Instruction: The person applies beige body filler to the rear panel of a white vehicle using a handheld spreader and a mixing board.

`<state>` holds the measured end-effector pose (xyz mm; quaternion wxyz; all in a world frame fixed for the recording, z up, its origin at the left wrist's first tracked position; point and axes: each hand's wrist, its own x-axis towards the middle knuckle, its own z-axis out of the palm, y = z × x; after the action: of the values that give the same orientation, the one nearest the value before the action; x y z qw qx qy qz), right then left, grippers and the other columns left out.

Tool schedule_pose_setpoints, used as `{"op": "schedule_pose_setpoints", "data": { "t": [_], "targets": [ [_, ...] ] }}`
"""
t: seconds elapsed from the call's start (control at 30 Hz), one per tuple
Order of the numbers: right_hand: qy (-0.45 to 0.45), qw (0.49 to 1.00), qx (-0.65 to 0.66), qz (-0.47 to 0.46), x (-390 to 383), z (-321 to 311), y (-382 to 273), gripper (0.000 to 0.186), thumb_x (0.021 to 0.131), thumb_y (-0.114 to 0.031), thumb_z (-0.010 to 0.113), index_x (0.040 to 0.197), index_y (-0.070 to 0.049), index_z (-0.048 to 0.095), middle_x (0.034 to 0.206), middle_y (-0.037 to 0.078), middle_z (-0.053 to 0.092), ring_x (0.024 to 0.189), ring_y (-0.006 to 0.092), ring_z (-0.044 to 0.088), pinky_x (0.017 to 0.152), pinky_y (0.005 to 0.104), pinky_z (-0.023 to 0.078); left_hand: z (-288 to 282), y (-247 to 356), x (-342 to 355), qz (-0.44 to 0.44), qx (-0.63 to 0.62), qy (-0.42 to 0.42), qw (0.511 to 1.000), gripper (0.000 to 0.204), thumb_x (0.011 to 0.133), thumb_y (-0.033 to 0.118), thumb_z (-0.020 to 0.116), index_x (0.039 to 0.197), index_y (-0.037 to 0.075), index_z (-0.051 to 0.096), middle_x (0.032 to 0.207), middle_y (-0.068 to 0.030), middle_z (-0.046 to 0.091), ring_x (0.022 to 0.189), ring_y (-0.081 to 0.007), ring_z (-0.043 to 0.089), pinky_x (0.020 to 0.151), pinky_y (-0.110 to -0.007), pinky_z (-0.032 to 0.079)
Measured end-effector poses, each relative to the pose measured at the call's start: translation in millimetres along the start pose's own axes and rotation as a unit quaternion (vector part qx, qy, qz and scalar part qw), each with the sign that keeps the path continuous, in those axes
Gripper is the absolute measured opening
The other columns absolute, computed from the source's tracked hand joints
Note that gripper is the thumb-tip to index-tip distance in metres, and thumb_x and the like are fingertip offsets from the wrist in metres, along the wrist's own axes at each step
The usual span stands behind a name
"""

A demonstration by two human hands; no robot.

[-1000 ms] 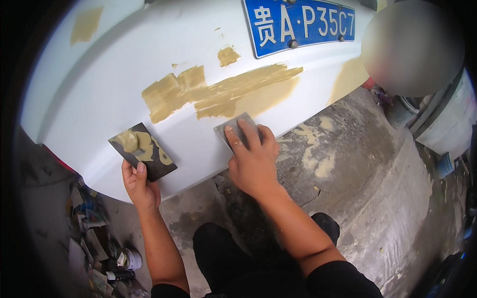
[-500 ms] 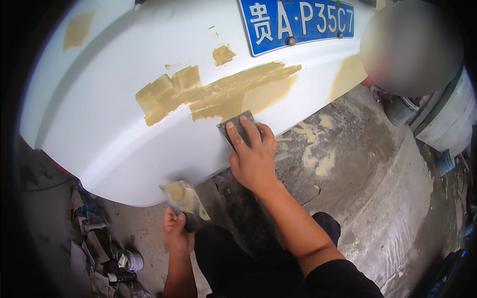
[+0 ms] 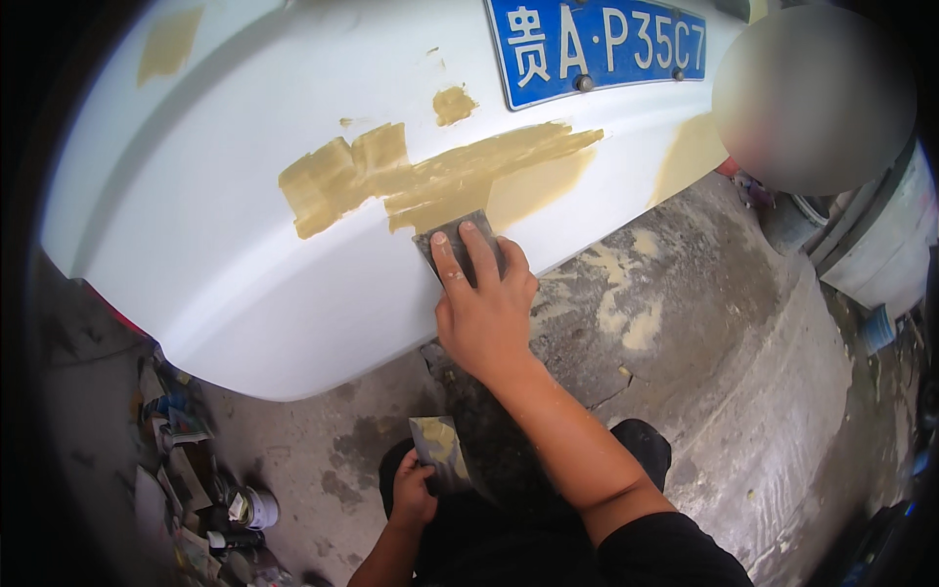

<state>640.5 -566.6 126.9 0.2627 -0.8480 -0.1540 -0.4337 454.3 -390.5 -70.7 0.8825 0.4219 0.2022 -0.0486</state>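
My right hand (image 3: 489, 308) grips a dark flat putty spreader (image 3: 460, 238), two fingers spread along its face. The spreader's far edge rests at the lower border of a tan putty patch (image 3: 445, 186) on the white car panel (image 3: 284, 303). Streaks run through the wet-looking putty, and a smoother, paler area adjoins it on the right. Low in the view, near my knees, my left hand (image 3: 416, 489) pinches a second flat spreader (image 3: 442, 452) with yellowish putty smeared over its face.
A blue licence plate (image 3: 602, 49) is bolted above the putty. Dried putty splashes mark the concrete floor (image 3: 704, 293). Cans and clutter, including a small white tub (image 3: 258, 509), lie at lower left. A bucket (image 3: 790, 223) stands at right, beside a blurred round area.
My left hand has moved right and down, away from the panel's lower edge, still holding its spreader. My right hand and its spreader have shifted slightly left along the putty's lower border.
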Motion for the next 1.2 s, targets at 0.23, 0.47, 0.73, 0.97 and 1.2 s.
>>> {"op": "schedule_pose_setpoints", "data": {
  "t": [0.23, 0.47, 0.73, 0.97, 1.2],
  "targets": [
    [-0.047, 0.999, -0.007, 0.002, -2.4, -24.1, -1.0, 0.060, 0.071, -0.009, 0.063, 0.130, -0.018, 0.057, 0.138, 0.010, 0.045, 0.116, 0.0436, 0.041, 0.087, 0.0543, 0.037, -30.4, -15.1, 9.1, 0.000, 0.024, 0.035, 0.999, 0.043, 0.080, -0.007, 0.044, 0.121, -0.001, 0.055, 0.118, -0.0121, 0.061, 0.108, -0.0249, 0.059, 0.096, -0.039, 0.046],
    [-0.015, 1.000, 0.003, -0.008, 14.5, -11.1, -22.5, 0.063, 0.070, -0.011, 0.066, 0.132, -0.015, 0.054, 0.139, 0.011, 0.043, 0.115, 0.0427, 0.040, 0.086, 0.0518, 0.036, -27.8, -22.4, 13.8, 0.007, 0.049, 0.020, 0.999, 0.045, 0.079, -0.008, 0.046, 0.122, 0.000, 0.054, 0.116, -0.0109, 0.062, 0.108, -0.0242, 0.060, 0.096, -0.038, 0.047],
    [-0.074, 0.997, 0.000, 0.025, -13.1, -21.9, 4.0, 0.062, 0.071, -0.010, 0.064, 0.132, -0.014, 0.054, 0.141, 0.012, 0.043, 0.118, 0.0446, 0.039, 0.090, 0.0547, 0.035, -31.9, -18.4, 11.2, 0.010, 0.063, 0.027, 0.998, 0.045, 0.079, -0.008, 0.045, 0.122, 0.002, 0.055, 0.117, -0.0103, 0.062, 0.108, -0.0246, 0.059, 0.096, -0.040, 0.046],
    [-0.016, 0.999, 0.030, 0.028, 19.6, -21.7, 35.3, 0.057, 0.076, -0.008, 0.059, 0.133, -0.014, 0.053, 0.140, 0.014, 0.043, 0.119, 0.0454, 0.039, 0.092, 0.0563, 0.037, -29.8, -21.6, 10.2, 0.011, 0.066, 0.016, 0.998, 0.043, 0.080, -0.008, 0.045, 0.121, 0.002, 0.055, 0.119, -0.0099, 0.061, 0.110, -0.0248, 0.058, 0.097, -0.040, 0.045],
    [-0.078, 0.997, -0.002, 0.023, -24.3, -6.0, 33.8, 0.059, 0.073, -0.007, 0.062, 0.131, -0.016, 0.055, 0.139, 0.014, 0.044, 0.118, 0.0463, 0.039, 0.091, 0.0561, 0.038, -30.3, -22.9, 13.5, 0.010, 0.072, 0.002, 0.997, 0.045, 0.081, -0.008, 0.046, 0.125, 0.002, 0.054, 0.119, -0.0098, 0.061, 0.109, -0.0224, 0.059, 0.096, -0.037, 0.046]
  ]
}}
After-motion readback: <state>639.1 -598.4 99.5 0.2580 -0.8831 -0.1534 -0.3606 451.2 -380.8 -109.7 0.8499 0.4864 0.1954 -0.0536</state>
